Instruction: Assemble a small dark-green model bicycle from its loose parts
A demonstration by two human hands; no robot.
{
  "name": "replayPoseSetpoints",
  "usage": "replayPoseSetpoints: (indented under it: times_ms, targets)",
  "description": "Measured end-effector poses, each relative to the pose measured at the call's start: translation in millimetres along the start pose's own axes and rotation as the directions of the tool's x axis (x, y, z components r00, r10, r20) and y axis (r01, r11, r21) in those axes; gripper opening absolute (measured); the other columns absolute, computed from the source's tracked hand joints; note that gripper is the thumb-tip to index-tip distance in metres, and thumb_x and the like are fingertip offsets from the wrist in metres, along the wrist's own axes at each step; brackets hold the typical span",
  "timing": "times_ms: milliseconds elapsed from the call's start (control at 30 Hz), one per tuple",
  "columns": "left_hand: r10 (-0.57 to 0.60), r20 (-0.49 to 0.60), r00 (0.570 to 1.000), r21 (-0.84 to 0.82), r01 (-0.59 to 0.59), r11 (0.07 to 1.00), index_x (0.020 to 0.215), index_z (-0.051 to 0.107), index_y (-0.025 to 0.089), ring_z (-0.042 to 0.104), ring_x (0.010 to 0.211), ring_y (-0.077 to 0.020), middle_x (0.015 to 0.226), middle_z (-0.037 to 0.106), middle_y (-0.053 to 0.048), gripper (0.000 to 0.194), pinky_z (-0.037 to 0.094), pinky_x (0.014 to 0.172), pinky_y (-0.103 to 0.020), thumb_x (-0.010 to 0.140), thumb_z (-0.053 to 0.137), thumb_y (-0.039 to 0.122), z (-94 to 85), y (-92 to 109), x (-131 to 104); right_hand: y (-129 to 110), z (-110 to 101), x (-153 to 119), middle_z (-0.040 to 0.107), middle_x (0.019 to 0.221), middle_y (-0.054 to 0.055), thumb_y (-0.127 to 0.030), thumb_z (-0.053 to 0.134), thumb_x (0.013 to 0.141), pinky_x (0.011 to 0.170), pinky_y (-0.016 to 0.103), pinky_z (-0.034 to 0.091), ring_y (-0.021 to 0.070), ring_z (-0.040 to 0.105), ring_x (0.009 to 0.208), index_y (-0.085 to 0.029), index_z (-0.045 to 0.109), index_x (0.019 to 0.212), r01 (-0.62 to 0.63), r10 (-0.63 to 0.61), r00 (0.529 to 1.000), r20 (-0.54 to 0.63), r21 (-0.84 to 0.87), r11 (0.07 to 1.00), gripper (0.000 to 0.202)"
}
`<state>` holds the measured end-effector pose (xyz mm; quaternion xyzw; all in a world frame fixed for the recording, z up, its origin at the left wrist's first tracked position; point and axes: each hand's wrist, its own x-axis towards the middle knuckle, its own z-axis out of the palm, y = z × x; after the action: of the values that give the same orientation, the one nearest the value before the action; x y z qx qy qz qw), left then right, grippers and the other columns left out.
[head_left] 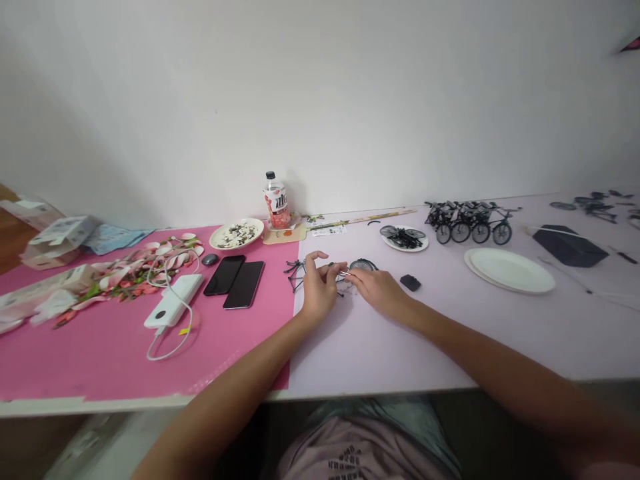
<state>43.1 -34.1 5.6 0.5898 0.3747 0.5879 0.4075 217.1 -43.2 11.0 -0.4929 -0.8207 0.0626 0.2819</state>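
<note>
My left hand (320,288) is over the middle of the table, its thumb and a finger pinched together on something too small to make out. Touching or nearly touching it from the right, my right hand (376,288) holds a thin, light metallic tool (346,273) by its fingertips. Black bicycle parts (294,275) lie just left of my left hand, partly hidden behind it. A small black spoked wheel (363,265) rests beyond my right hand. To the right of that hand is a small black block (411,283).
Assembled miniature bicycles (470,223) stand at the back right, beside a plate of black parts (404,238). White plates (510,270) and a dark box (569,245) lie farther right. Leftward are phones (244,285), a power bank (173,301), petals (120,277) and a bottle (277,201).
</note>
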Motion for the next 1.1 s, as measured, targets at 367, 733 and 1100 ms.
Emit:
replayPoseSetpoints:
  times_ms: [367, 733, 1100]
  targets:
    - [-0.03, -0.017, 0.999, -0.061, 0.029, 0.998, 0.117, 0.03, 0.027, 0.077, 0.075, -0.018, 0.089, 0.082, -0.006, 0.043, 0.059, 0.078, -0.031, 0.097, 0.067, 0.035, 2.2, 12, -4, -3, 0, -4, 0.07, 0.068, 0.011, -0.035, 0.044, 0.112, 0.055, 0.031, 0.029, 0.0207, 0.06, 0.058, -0.013, 0.074, 0.102, 0.125, -0.126, 0.992, 0.015, -0.303, 0.945, 0.038]
    - [0.172, -0.028, 0.985, 0.032, -0.171, 0.985, 0.105, 0.033, 0.027, 0.076, 0.077, -0.016, 0.096, 0.082, -0.006, 0.025, 0.057, 0.079, -0.03, 0.099, 0.057, 0.025, 3.2, 11, -10, -25, -10, -5, 0.027, 0.043, -0.014, -0.071, 0.057, 0.096, 0.04, 0.023, 0.025, 0.0098, 0.024, 0.034, -0.025, 0.047, 0.083, -0.488, 0.105, 0.873, 0.477, 0.843, 0.226, 0.049]
    - [0.111, 0.056, 0.992, 0.04, -0.113, 0.993, 0.119, 0.044, 0.025, 0.079, 0.091, -0.0208, 0.109, 0.082, -0.012, 0.025, 0.059, 0.087, -0.036, 0.103, 0.059, 0.036, -2.4, 6, -2, -17, -4, -2, 0.037, 0.043, -0.011, -0.082, 0.053, 0.092, 0.042, 0.024, 0.035, 0.0118, 0.04, 0.034, -0.022, 0.056, 0.083, -0.414, 0.194, 0.91, 0.365, 0.815, 0.406, 0.06]
